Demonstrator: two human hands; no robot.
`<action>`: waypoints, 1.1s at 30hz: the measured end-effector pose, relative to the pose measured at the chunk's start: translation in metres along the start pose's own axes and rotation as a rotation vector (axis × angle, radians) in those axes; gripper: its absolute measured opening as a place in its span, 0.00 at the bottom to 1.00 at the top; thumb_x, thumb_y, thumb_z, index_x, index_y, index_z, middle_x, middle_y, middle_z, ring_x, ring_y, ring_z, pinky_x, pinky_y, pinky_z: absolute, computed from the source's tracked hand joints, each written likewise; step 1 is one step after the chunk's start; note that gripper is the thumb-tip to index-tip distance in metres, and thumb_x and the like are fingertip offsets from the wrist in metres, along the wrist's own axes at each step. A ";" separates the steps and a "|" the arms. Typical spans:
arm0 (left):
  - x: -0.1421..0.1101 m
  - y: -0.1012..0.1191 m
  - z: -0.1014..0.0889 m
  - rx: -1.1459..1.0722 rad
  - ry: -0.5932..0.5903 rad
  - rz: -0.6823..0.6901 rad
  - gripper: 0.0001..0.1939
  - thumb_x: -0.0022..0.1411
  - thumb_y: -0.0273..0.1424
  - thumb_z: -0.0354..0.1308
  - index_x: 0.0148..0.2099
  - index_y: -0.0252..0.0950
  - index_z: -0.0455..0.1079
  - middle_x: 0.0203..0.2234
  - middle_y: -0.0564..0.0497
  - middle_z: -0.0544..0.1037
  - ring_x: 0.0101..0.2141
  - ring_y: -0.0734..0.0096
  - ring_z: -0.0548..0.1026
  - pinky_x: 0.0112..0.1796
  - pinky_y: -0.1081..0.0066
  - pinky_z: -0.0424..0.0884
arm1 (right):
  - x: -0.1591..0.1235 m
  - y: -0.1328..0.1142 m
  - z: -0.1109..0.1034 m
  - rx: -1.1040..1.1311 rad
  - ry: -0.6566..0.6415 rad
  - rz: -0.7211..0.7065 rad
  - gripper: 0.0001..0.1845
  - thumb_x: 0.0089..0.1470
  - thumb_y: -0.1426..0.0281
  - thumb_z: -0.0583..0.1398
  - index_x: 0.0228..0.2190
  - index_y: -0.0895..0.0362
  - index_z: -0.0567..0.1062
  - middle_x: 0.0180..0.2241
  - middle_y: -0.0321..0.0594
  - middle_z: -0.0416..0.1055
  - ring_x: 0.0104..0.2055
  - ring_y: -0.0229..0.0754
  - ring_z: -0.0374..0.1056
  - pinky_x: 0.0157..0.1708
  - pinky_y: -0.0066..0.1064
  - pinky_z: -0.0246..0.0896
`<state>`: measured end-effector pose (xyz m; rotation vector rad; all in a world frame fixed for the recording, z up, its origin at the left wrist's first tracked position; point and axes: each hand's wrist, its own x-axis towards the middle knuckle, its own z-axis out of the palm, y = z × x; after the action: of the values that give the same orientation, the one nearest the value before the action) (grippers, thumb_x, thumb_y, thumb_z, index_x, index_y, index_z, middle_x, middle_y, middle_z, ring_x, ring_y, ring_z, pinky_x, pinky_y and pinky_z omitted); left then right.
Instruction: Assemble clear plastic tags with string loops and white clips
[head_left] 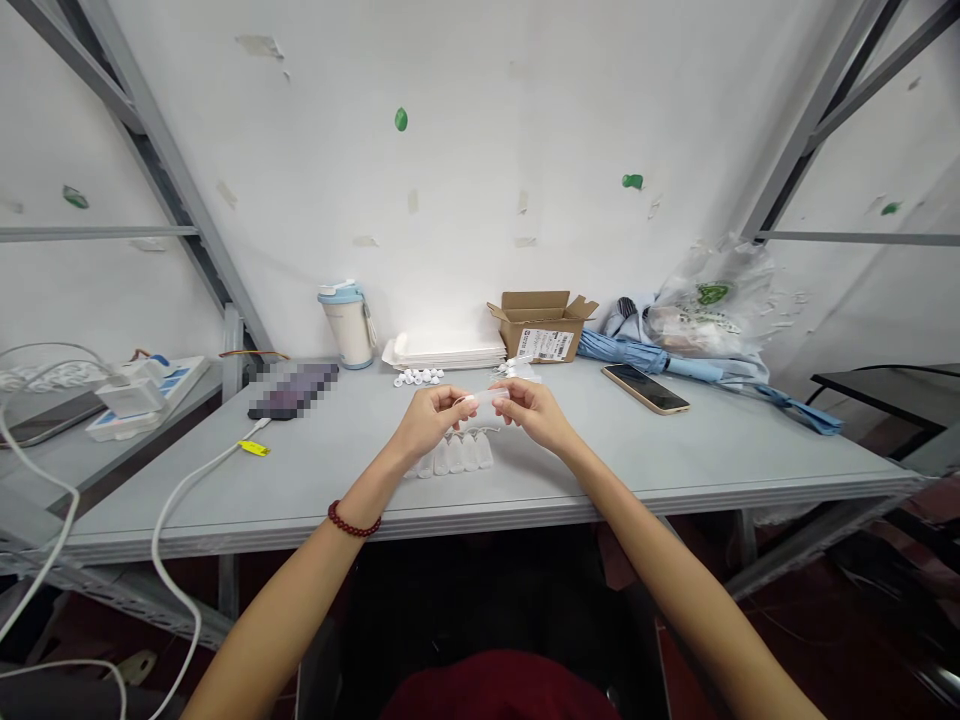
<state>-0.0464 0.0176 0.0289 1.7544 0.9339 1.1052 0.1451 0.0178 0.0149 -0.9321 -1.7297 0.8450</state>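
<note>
A small translucent plastic bottle (490, 397) lies sideways between my hands, above the table. My left hand (435, 415) is closed in a pinch at its left end, where a white part shows at the fingertips. The thumb and fingers of my right hand (534, 410) are closed on the right end. Just below my hands, a row of similar translucent bottles (463, 455) rests on the table, partly behind my left wrist. A cluster of small white caps (418, 377) sits beyond my left hand. More small white and clear pieces (517, 369) lie behind my right hand, partly hidden.
At the back stand a cup with a blue lid (347, 325), a stack of white sheets (448, 350) and an open cardboard box (541, 328). A phone (645, 388) and blue umbrella (675, 363) lie right. A dark phone (294, 390) with a white cable (195, 468) lies left.
</note>
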 end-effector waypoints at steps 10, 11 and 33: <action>0.001 -0.002 0.001 0.015 0.026 0.034 0.16 0.53 0.42 0.61 0.35 0.32 0.75 0.28 0.49 0.76 0.28 0.73 0.69 0.29 0.73 0.68 | 0.000 0.000 0.002 0.032 0.045 -0.041 0.16 0.49 0.61 0.59 0.37 0.58 0.73 0.25 0.36 0.67 0.26 0.36 0.63 0.25 0.28 0.56; 0.001 -0.001 0.001 0.010 0.016 0.031 0.17 0.55 0.43 0.59 0.34 0.32 0.75 0.28 0.48 0.77 0.28 0.72 0.69 0.29 0.73 0.68 | 0.000 0.000 0.002 0.034 0.054 -0.049 0.15 0.49 0.62 0.60 0.38 0.58 0.73 0.26 0.36 0.67 0.28 0.37 0.63 0.25 0.28 0.56; 0.002 -0.003 0.001 -0.060 0.004 -0.020 0.24 0.56 0.49 0.56 0.27 0.31 0.73 0.25 0.44 0.77 0.26 0.71 0.71 0.23 0.74 0.66 | 0.001 0.003 0.000 0.062 0.084 -0.064 0.16 0.49 0.63 0.60 0.39 0.56 0.74 0.27 0.36 0.65 0.27 0.35 0.57 0.25 0.28 0.54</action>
<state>-0.0447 0.0203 0.0265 1.6914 0.9093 1.1132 0.1451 0.0200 0.0129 -0.8549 -1.6436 0.8022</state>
